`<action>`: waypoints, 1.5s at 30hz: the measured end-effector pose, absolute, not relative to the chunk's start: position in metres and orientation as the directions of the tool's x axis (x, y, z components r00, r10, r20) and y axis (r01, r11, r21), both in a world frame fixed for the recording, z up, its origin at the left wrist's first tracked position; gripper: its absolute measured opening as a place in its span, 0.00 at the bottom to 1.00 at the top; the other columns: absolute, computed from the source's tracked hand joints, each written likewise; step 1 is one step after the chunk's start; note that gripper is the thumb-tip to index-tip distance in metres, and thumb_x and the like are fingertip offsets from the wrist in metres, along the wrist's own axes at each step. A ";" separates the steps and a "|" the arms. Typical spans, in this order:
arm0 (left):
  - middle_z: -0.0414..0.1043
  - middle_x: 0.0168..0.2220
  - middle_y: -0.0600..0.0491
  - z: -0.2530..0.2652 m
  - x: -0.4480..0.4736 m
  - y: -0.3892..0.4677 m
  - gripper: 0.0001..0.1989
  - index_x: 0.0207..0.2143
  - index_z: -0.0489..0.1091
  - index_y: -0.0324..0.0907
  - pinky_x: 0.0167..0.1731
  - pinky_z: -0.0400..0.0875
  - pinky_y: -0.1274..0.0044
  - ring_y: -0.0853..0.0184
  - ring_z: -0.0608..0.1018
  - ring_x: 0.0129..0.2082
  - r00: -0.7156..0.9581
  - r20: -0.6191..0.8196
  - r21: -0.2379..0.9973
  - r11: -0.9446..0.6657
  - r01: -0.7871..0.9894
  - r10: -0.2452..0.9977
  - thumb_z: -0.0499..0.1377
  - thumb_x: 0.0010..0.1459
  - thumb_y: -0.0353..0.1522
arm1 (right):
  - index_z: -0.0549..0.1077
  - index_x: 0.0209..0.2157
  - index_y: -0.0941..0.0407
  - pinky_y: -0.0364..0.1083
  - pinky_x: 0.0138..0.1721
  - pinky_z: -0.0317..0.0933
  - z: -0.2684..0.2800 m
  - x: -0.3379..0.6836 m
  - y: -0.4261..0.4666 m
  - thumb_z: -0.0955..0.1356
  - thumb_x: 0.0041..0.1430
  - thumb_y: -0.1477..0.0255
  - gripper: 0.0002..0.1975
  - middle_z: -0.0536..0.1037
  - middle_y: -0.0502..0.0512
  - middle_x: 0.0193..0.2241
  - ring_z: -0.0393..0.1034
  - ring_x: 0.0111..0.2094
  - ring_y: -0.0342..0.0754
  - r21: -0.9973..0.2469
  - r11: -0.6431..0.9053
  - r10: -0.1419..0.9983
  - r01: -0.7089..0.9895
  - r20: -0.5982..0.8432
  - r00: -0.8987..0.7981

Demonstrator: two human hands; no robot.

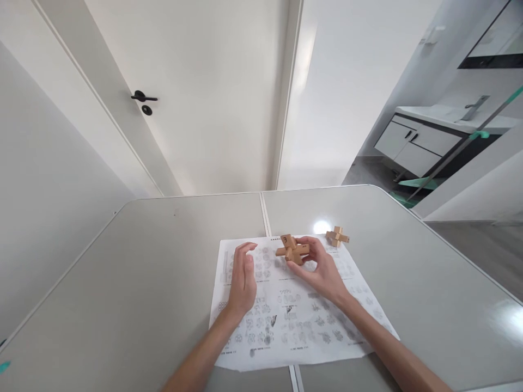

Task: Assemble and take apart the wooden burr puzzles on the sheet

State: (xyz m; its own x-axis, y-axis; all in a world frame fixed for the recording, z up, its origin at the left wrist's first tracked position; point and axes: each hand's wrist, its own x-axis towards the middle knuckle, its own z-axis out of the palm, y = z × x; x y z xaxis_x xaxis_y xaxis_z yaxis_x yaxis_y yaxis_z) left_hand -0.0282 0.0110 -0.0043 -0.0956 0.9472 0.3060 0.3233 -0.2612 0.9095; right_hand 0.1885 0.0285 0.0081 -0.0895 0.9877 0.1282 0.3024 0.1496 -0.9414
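Over the creased, printed sheet (286,351), a puzzle (291,252) of squared wooden bars looks interlocked, with nothing visibly left loose; the right hand (322,270) pinches it between thumb and fingers. The left hand (244,280), empty, keeps its fingers together, slightly bent. Beyond, another wooden cross (337,237) sits on the glossy grey table (163,267).

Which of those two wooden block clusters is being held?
The nearer cluster, the one pinched in the person's right grip. The other cluster sits untouched by the far right corner of the printed sheet.
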 end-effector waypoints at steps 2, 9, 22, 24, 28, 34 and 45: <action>0.69 0.54 0.47 -0.004 -0.028 0.012 0.20 0.51 0.70 0.47 0.60 0.63 0.64 0.58 0.70 0.58 -0.068 0.283 0.914 -0.248 0.322 0.957 0.42 0.75 0.43 | 0.64 0.54 0.51 0.56 0.40 0.71 0.005 0.204 0.030 0.75 0.55 0.52 0.32 0.81 0.60 0.46 0.77 0.36 0.56 -0.850 0.140 0.988 0.508 0.151 -0.020; 0.68 0.53 0.47 -0.004 -0.028 0.014 0.20 0.48 0.73 0.47 0.58 0.66 0.64 0.57 0.71 0.56 -0.034 0.250 0.911 -0.223 0.346 0.968 0.44 0.75 0.44 | 0.62 0.57 0.52 0.48 0.26 0.61 -0.018 0.232 0.034 0.67 0.60 0.45 0.33 0.81 0.60 0.39 0.77 0.33 0.58 -0.487 0.147 0.929 0.861 0.366 0.049; 0.68 0.51 0.46 -0.004 -0.028 0.017 0.16 0.46 0.74 0.47 0.47 0.72 0.68 0.57 0.73 0.53 0.007 0.237 0.885 -0.218 0.411 0.972 0.48 0.73 0.42 | 0.64 0.60 0.51 0.51 0.28 0.66 -0.007 0.226 0.003 0.66 0.66 0.51 0.28 0.72 0.67 0.61 0.77 0.40 0.61 -0.513 0.081 0.890 0.854 0.424 0.170; 0.68 0.52 0.46 -0.004 -0.029 0.018 0.15 0.46 0.74 0.47 0.40 0.73 0.71 0.57 0.74 0.51 0.011 0.228 0.880 -0.211 0.425 0.973 0.49 0.73 0.42 | 0.63 0.61 0.50 0.53 0.29 0.68 -0.003 0.224 -0.022 0.66 0.67 0.54 0.27 0.64 0.68 0.67 0.77 0.41 0.61 -0.572 0.085 0.887 0.816 0.416 0.199; 0.69 0.51 0.46 -0.005 -0.028 0.017 0.14 0.46 0.74 0.46 0.29 0.69 0.75 0.58 0.75 0.48 0.025 0.230 0.866 -0.216 0.451 0.973 0.50 0.72 0.41 | 0.67 0.59 0.47 0.57 0.40 0.73 -0.007 0.226 -0.067 0.66 0.67 0.57 0.22 0.75 0.61 0.58 0.77 0.44 0.61 -0.707 0.079 0.944 0.703 0.280 0.175; 0.71 0.50 0.47 -0.007 -0.038 0.024 0.12 0.46 0.73 0.47 0.40 0.74 0.71 0.59 0.75 0.50 0.094 0.281 0.806 -0.288 0.517 0.955 0.50 0.72 0.38 | 0.74 0.52 0.50 0.49 0.30 0.75 -0.032 0.244 -0.092 0.68 0.65 0.56 0.18 0.81 0.61 0.48 0.79 0.42 0.58 -0.858 -0.046 0.984 0.512 0.049 0.172; 0.72 0.54 0.42 -0.022 -0.129 0.067 0.16 0.52 0.68 0.41 0.62 0.64 0.55 0.51 0.72 0.57 -0.002 0.411 0.381 -0.170 0.909 0.911 0.51 0.68 0.38 | 0.76 0.46 0.52 0.44 0.35 0.75 -0.036 0.248 -0.095 0.67 0.66 0.56 0.16 0.83 0.59 0.43 0.80 0.43 0.55 -0.896 -0.047 0.988 0.441 0.024 0.154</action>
